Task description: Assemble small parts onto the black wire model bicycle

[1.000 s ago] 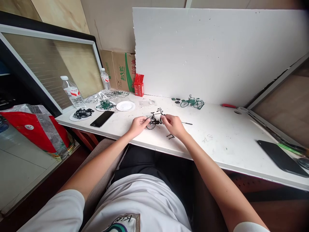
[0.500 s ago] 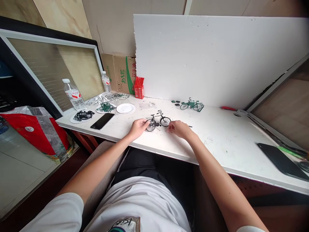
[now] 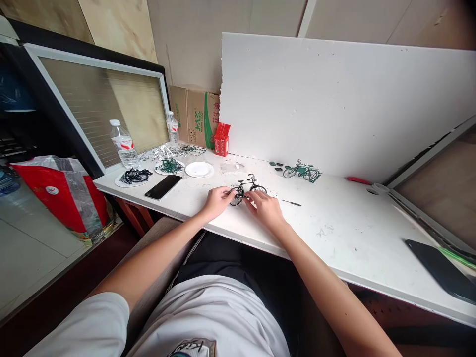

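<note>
A small black model bicycle (image 3: 241,189) stands upright on the white table (image 3: 334,218), handlebar toward the right. My left hand (image 3: 218,202) pinches the edge of its rear wheel between thumb and fingers. The fingers of my right hand (image 3: 266,208) are closed at the crank area, in front of the front wheel's lower part. Whether a tiny part sits between those fingertips is hidden. Right of that hand lies a thin dark tool (image 3: 292,203). Farther back stands a green model bicycle (image 3: 302,171) with small dark green pieces (image 3: 278,166) beside it.
On the left are a plate of black parts (image 3: 134,177), a plate of green parts (image 3: 170,166), a white plate (image 3: 200,169), a phone (image 3: 163,187) and water bottles (image 3: 125,145). A red box (image 3: 222,141) stands at the back; another dark phone (image 3: 441,270) lies right.
My right hand has moved left from beside the front wheel to the bicycle's crank area, uncovering the thin tool. The left hand still grips the rear wheel. The view has shifted slightly.
</note>
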`<state>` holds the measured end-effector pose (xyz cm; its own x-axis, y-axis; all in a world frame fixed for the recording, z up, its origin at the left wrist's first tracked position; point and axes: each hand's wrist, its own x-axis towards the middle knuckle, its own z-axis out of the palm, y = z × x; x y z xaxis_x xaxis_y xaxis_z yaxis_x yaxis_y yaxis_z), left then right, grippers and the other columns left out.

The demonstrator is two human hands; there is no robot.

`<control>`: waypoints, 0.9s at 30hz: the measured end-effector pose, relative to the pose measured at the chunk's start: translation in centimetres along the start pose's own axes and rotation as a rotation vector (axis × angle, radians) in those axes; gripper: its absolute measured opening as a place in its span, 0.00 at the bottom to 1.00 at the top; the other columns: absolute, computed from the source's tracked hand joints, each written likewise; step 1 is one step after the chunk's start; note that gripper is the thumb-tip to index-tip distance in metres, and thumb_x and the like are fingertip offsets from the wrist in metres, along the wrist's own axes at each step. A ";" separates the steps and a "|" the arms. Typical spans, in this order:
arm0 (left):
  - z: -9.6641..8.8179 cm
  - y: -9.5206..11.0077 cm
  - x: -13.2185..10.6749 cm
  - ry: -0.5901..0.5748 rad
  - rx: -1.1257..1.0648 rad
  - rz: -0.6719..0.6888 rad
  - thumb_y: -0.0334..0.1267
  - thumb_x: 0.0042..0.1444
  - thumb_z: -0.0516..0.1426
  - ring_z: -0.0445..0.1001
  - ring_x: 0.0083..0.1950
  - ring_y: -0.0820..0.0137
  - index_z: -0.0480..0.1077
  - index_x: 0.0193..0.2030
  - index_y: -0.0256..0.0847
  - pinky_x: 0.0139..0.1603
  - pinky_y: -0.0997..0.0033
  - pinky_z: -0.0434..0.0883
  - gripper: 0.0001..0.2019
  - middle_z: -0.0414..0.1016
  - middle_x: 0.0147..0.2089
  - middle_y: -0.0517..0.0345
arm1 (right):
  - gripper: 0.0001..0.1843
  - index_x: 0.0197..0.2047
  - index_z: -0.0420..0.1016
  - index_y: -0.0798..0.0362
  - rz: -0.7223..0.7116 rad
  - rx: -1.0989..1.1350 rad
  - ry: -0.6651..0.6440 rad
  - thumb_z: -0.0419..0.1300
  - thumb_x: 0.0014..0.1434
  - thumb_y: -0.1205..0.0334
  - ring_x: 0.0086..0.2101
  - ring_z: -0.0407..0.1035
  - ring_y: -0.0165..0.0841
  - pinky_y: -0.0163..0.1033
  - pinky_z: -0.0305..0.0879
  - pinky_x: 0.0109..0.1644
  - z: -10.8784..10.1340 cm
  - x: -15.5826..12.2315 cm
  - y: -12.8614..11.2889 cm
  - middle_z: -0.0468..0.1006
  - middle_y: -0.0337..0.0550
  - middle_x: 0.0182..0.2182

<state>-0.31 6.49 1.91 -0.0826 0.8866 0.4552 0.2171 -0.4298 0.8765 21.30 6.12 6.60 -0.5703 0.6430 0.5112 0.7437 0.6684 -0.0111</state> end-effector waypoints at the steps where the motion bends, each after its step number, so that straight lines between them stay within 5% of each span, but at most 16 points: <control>1: 0.0 0.0 0.0 0.002 0.001 0.005 0.53 0.61 0.63 0.82 0.40 0.62 0.79 0.39 0.37 0.41 0.69 0.76 0.18 0.84 0.39 0.48 | 0.18 0.53 0.80 0.51 -0.021 0.015 0.028 0.50 0.77 0.54 0.42 0.76 0.36 0.37 0.55 0.32 0.1 0.0 0.2 0.84 0.48 0.43; 13: -0.1 0.6 -0.4 0.017 0.065 0.013 0.53 0.61 0.63 0.81 0.33 0.65 0.79 0.37 0.37 0.32 0.72 0.74 0.18 0.83 0.34 0.50 | 0.18 0.49 0.84 0.50 -0.104 0.063 0.098 0.52 0.77 0.57 0.40 0.75 0.35 0.38 0.58 0.35 2.1 -0.6 0.3 0.84 0.47 0.39; 27: 0.1 0.0 -0.7 -0.031 -0.010 -0.060 0.56 0.55 0.67 0.83 0.33 0.63 0.77 0.38 0.39 0.34 0.68 0.81 0.20 0.82 0.37 0.52 | 0.14 0.44 0.76 0.52 0.093 0.032 0.018 0.52 0.75 0.55 0.40 0.71 0.35 0.37 0.54 0.32 1.8 -0.4 -0.9 0.80 0.49 0.40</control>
<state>-0.19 5.86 1.56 -0.0649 0.9156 0.3967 0.2027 -0.3772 0.9037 20.21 5.91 4.89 -0.4923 0.6964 0.5222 0.7818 0.6175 -0.0864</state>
